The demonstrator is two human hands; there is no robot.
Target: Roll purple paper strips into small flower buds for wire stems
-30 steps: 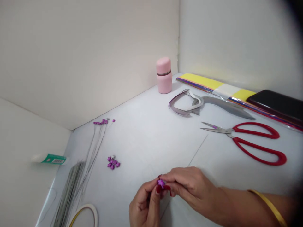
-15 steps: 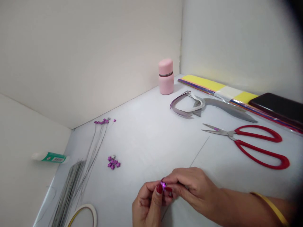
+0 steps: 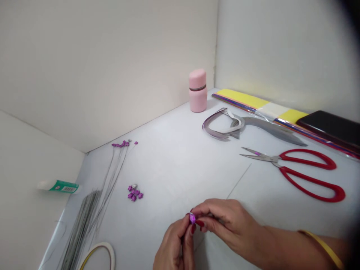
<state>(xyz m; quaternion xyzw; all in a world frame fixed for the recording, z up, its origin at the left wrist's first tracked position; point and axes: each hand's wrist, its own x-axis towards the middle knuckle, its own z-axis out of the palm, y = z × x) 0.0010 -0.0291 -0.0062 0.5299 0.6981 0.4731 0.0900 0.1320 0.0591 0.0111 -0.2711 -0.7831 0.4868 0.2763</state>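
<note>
In the head view, the person's left hand (image 3: 172,245) is rising from the bottom edge of the frame, and the right hand (image 3: 226,225) is reaching in from the lower right, with a thin yellow bangle (image 3: 322,249) sitting on the right forearm. The two hands are close together at lower centre, their red-painted fingertips clamped from both sides on a small glossy purple paper piece (image 3: 192,218). Its exact shape is hidden by the fingers.

A white tabletop (image 3: 174,165) is spreading out below two white walls (image 3: 98,67). Left of the hands, a small cluster of purple paper flowers (image 3: 134,194) is lying on it, and more purple flowers (image 3: 121,144) are sitting on the tips of thin wire stems near the far corner. A bundle of thin grey wires (image 3: 81,228) is lying at lower left, beside a white glue tube with a green label (image 3: 59,186).

At upper centre stands a pink cylindrical bottle (image 3: 198,90). To its right are curled grey paper strips (image 3: 222,125), and red-handled steel scissors (image 3: 295,168) are resting at right, below a packet of coloured paper strips (image 3: 242,98) and a black phone (image 3: 329,127).
</note>
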